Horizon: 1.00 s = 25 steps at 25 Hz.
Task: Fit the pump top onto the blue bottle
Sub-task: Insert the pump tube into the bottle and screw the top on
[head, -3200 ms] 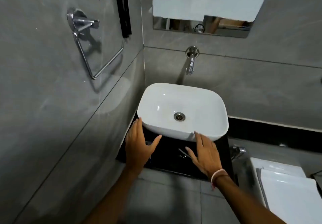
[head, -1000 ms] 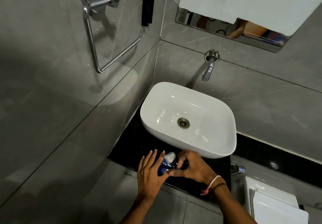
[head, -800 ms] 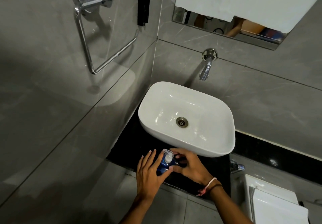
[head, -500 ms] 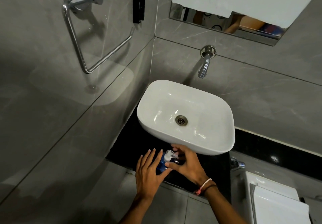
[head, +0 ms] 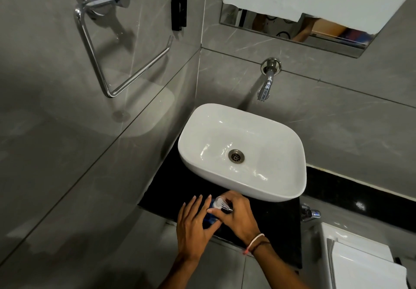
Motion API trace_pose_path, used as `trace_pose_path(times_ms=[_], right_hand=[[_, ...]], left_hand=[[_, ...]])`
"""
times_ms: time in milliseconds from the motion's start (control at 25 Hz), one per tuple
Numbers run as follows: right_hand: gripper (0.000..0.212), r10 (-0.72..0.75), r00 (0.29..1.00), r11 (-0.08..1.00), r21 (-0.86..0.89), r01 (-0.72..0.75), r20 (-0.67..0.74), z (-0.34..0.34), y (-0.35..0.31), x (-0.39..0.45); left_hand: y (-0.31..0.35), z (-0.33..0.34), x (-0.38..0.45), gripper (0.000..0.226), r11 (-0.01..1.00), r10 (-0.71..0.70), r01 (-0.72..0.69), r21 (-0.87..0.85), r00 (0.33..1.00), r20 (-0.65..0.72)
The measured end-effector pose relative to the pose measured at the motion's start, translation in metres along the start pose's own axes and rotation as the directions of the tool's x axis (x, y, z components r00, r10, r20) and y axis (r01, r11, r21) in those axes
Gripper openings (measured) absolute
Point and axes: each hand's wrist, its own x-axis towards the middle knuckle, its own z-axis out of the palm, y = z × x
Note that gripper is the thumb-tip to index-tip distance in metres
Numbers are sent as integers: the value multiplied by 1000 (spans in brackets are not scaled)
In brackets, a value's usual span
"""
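Note:
A small blue bottle stands on the black counter in front of the white basin, mostly hidden between my hands. A clear pump top sits at the bottle's mouth. My left hand wraps the bottle's left side, its fingers spread upward. My right hand pinches the pump top with thumb and fingertips. I cannot tell how far the top sits down on the neck.
The white basin overhangs just behind my hands, under a chrome wall tap. A grey wall with a chrome towel ring closes the left. A small valve and a white toilet cistern are at the right.
Both hands came off the counter and closed around the blue bottle. My right hand has turned on the pump top, whose nozzle now points right under my fingers.

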Motion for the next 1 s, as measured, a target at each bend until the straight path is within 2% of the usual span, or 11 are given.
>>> trace_pose_path(times_ms=[120, 200, 400, 480, 640, 800, 1000], right_hand=[[33, -102, 990, 994, -33, 105, 96, -4, 5, 0], [26, -153, 982, 986, -43, 159, 109, -5, 8, -1], [31, -148, 989, 986, -76, 147, -9, 1, 8, -5], [35, -184, 983, 980, -74, 185, 23, 0, 12, -5], [26, -207, 977, 974, -80, 210, 45, -1, 11, -5], [26, -196, 980, 976, -92, 198, 36, -3, 9, -4], [29, -230, 969, 966, -101, 239, 90, -7, 8, -4]], left_hand=[[-1, 0, 1, 64, 1000, 0, 0, 11, 1000, 4], [1, 0, 0, 63, 1000, -9, 9, 22, 1000, 2], [1, -1, 1, 63, 1000, 1, -1, 25, 1000, 17], [1, 0, 1, 63, 1000, -4, 3, 26, 1000, 27], [1, 0, -1, 65, 1000, -13, 13, 28, 1000, 23], [0, -2, 2, 64, 999, 2, -3, 38, 1000, 25], [3, 1, -2, 65, 999, -29, 28, 20, 999, 27]])
